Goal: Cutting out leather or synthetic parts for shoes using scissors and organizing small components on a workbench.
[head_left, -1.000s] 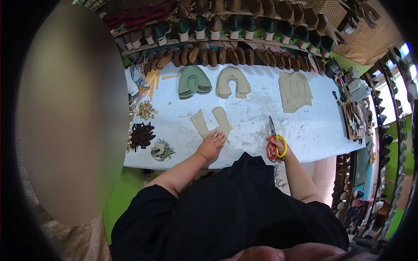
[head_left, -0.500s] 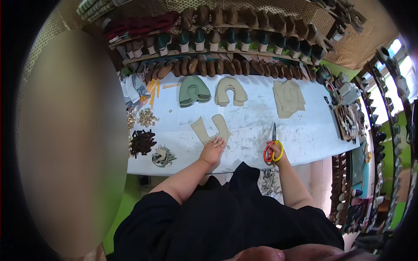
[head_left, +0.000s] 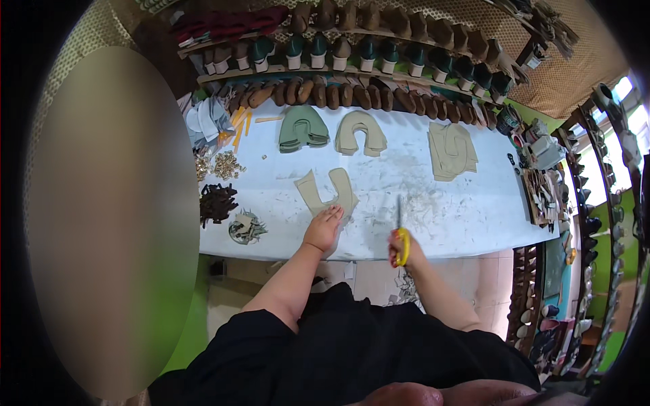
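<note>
- Pale cloth covers the worktable (head_left: 474,213), smudged grey in patches, with racks of shoes and shoe forms (head_left: 365,61) lining its far side.
- On the near part of it, the person's left hand (head_left: 323,229) lies flat, fingers stretched out and pressing down, gripping nothing.
- Beneath those fingers sits a single beige U-shaped piece (head_left: 342,185), its opening turned away from the person; the hand hides part of the curve.
- To its right, the right hand (head_left: 413,250) is closed around the red and yellow handles of a pair of scissors (head_left: 404,245). Blur leaves it unclear whether the blades are parted; they point away from the person and stand apart from the piece.
- Just left of the near hand, a round dish (head_left: 248,229) holds pale scraps, and more scraps (head_left: 406,287) lie below the table edge, so some cutting seems already done.
- Farther out rest a green stack (head_left: 293,125), a beige arched stack (head_left: 348,127) and another beige stack (head_left: 443,161) at the right.
- Judging by these, the work looks partway along: several pieces are shaped and piled, while the one under the hand lies apart, unstacked. Whether its edges need more trimming cannot be told.
</note>
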Available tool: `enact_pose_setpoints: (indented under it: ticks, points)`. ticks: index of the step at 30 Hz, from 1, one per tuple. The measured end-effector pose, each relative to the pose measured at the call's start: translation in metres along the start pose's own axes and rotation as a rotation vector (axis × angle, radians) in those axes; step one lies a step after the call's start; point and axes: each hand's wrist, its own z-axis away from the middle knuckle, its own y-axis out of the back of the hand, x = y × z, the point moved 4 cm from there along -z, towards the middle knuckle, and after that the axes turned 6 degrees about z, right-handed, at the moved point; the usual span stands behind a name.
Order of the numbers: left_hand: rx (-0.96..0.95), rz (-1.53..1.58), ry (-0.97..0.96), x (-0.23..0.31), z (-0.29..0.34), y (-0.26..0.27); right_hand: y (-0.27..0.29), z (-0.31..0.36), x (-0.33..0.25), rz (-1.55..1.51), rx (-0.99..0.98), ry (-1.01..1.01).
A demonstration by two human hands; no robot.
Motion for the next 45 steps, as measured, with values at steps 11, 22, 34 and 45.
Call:
enact_pose_setpoints:
  ticks: [11,22,34,45]
  points:
    - [0.093,0.021,-0.161,0.008,0.001,0.009,-0.122,-0.001,0.011,0.215,-0.145,-0.229]
    - [0.114,0.046,-0.227,0.013,0.001,0.012,-0.136,-0.019,0.004,0.137,-0.079,-0.283]
    - [0.08,0.044,-0.228,0.007,0.001,0.005,-0.145,-0.013,0.0,0.104,-0.04,-0.251]
    - [0.011,0.054,-0.213,0.011,0.001,0.006,-0.15,-0.011,0.006,0.07,0.016,-0.241]
